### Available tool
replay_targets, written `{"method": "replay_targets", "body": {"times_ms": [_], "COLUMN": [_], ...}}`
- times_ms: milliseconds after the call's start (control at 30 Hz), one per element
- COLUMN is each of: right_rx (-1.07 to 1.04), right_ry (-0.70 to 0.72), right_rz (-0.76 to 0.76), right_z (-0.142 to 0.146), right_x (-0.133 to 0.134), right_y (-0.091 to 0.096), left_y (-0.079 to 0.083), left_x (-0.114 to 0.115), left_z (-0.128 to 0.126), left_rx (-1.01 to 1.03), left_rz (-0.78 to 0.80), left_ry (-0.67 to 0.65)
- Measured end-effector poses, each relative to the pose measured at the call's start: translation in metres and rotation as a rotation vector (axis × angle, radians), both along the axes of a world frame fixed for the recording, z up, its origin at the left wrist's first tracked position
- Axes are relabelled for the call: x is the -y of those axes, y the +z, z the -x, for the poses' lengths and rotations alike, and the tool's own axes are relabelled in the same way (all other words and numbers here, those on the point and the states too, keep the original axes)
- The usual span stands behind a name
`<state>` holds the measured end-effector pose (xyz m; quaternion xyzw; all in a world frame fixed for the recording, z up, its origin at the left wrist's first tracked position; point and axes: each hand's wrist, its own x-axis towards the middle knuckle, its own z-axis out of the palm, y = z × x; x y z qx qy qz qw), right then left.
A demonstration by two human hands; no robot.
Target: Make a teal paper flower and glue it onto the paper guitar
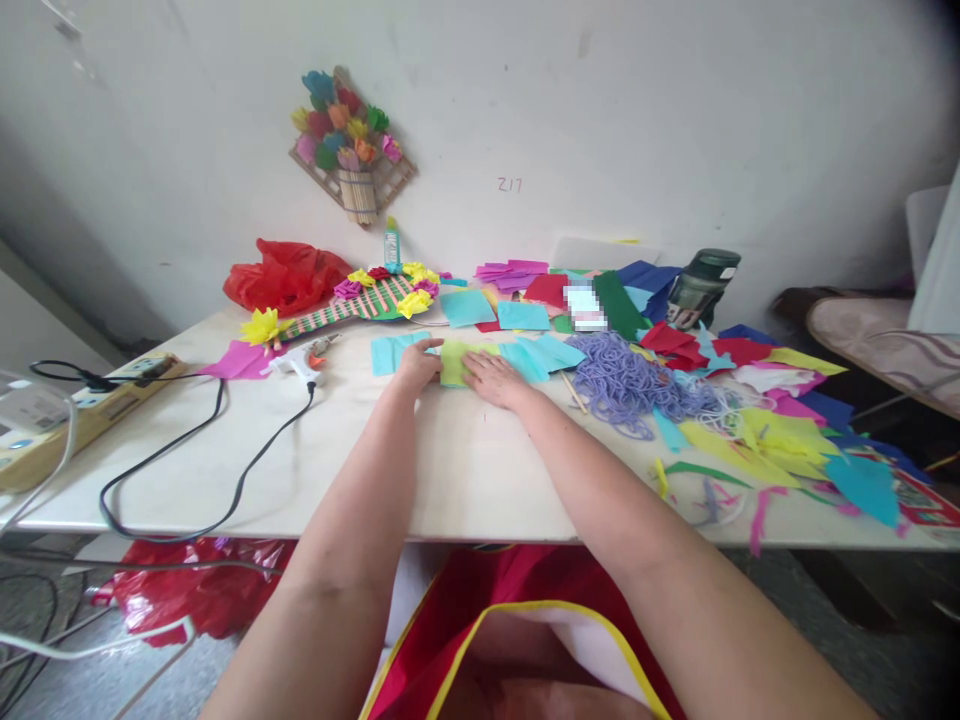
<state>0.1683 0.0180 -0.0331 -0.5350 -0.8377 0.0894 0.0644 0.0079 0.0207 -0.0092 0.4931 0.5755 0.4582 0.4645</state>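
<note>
A piece of yellow-green crepe paper [454, 363] lies on the table in front of me, between my two hands. My right hand [496, 380] rests flat on its right part, fingers stretched out. At the left edge of the same paper is my left hand [420, 368], its index finger reaching out apart from the thumb, the fingertips touching or very near the edge. Light-blue paper [386, 355] extends out beyond my left hand. More light-blue pieces [551, 354] overlap on the right, just past my right hand.
A glue gun [298, 365] with a black cord and a power strip [112, 410] are at the left. Behind stands a flower-trimmed craft piece [367, 305]. Purple yarn [630, 380], coloured paper scraps [787, 440] and a dark bottle [701, 288] occupy the right.
</note>
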Motion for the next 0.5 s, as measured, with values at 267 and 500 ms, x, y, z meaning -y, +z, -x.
{"method": "replay_targets", "body": {"times_ms": [267,500], "right_rx": [0.033,0.023], "right_ry": [0.009,0.012], "right_rz": [0.009,0.003], "right_z": [0.000,0.000], "right_x": [0.002,0.006], "right_y": [0.003,0.005], "left_y": [-0.007,-0.007], "left_x": [-0.008,-0.012], "left_z": [0.001,-0.003], "left_rx": [-0.091,-0.091], "left_rz": [-0.003,0.037], "left_ry": [0.004,0.155]}}
